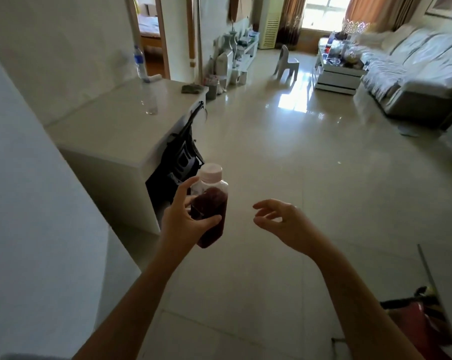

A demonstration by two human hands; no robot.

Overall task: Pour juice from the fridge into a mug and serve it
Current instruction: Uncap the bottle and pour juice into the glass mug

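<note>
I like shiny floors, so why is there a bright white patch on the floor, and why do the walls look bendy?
In the head view, the window is blown out white, and its light glares off the glossy floor. The wide-angle lens curves the white wall at the left edge. The juice bottle in the left hand looks slightly soft.

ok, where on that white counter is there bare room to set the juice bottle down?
The near half of the counter is bare, from the glass to the front edge. The far end is busier: water bottle, white roll, dark cloth. The left hand holds the juice bottle.
</note>
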